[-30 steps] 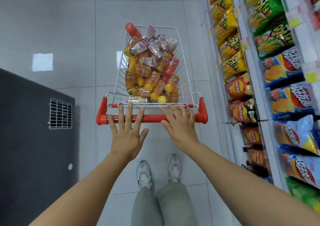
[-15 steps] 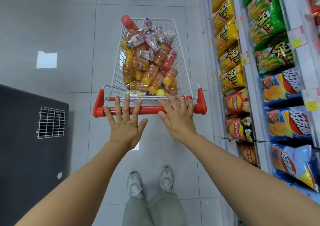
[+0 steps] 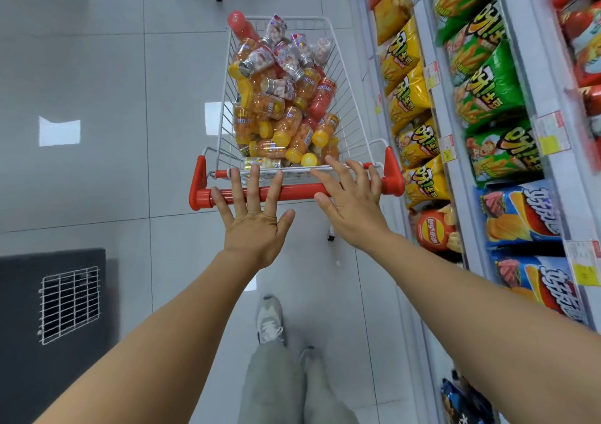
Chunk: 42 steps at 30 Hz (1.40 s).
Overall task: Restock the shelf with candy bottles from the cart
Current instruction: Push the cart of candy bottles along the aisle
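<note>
The cart [image 3: 353,111], heaped with candy bottles [image 3: 279,108], stands in the aisle with its right side close to the shelf [image 3: 520,52] of snack bags [image 3: 487,88], and open tiled floor [image 3: 113,65] lies to its left and ahead. The left hand [image 3: 257,225] and right hand [image 3: 351,209] lie across the red handle [image 3: 292,192] with fingers straight and spread, gripping nothing. Compared with half a second ago, the hands are placed the same, while the dark unit [image 3: 65,375] at lower left sits further back in view.
</note>
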Available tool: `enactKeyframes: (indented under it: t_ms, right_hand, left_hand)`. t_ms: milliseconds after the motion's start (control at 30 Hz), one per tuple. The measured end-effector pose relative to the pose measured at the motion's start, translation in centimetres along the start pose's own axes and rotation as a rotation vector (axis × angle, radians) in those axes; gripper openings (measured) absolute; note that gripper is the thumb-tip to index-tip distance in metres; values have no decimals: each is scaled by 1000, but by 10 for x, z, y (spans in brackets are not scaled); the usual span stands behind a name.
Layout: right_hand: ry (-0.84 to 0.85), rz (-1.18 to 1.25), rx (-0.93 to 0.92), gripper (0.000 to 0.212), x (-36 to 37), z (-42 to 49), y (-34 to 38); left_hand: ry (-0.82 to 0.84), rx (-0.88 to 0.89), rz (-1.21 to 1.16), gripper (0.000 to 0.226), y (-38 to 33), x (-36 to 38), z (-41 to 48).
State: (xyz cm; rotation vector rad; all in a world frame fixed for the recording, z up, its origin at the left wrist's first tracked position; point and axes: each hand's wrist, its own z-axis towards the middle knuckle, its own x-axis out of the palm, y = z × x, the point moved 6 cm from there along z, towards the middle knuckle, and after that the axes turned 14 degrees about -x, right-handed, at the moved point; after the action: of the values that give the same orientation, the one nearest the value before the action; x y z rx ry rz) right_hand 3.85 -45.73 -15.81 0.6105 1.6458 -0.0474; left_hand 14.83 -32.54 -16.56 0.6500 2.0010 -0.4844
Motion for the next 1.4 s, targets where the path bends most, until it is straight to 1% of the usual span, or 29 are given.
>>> enactKeyframes:
  t_ms: [267, 333, 533, 700, 1167, 1400]
  right_hand:
    - [-32, 18, 38, 59, -42, 82, -74]
    - [-31, 41, 37, 55, -51, 101, -92]
    - [-55, 95, 36, 52, -78, 160, -140]
    - [-80, 102, 46, 39, -101, 212, -178]
    - [-57, 133, 68, 37, -165, 368, -264]
    - [-57, 139, 51, 49, -192, 442, -302]
  left_hand:
    - [11, 46, 35, 61, -58, -54, 99]
    - [17, 48, 44, 61, -72, -67, 122]
    - [15, 51, 77, 60, -110, -104, 191]
    - [43, 53, 85, 62, -136, -135, 249]
    - [61, 79, 122, 64, -188, -218, 413]
    - [77, 57, 123, 65, -210, -257, 484]
